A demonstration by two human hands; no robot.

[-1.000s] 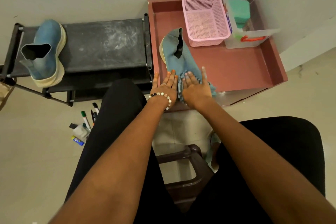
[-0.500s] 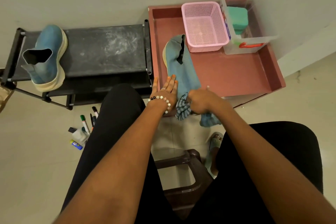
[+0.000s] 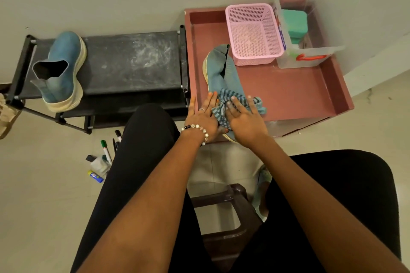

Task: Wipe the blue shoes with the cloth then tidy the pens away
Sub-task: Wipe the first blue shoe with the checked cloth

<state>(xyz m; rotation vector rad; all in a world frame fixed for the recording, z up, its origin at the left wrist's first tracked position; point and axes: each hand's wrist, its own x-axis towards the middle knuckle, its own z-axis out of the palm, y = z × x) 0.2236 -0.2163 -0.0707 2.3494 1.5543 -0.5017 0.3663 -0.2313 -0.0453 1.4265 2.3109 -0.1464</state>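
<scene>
Wiping under way: right hand (image 3: 245,117) presses cloth (image 3: 224,104) flat-fingered on shoe (image 3: 223,73); left hand (image 3: 203,117) flat, steadying. Pens (image 3: 106,150) at 8 o'clock, untidied.

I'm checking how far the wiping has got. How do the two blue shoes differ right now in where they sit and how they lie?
The shoe on the black rack stands upright on its sole, untouched; the shoe in the pink tray lies on its side. The tray shoe has the striped cloth over it, pressed by the right hand, with the left hand steadying it; nothing touches the rack shoe. Both are blue with pale soles.
</scene>
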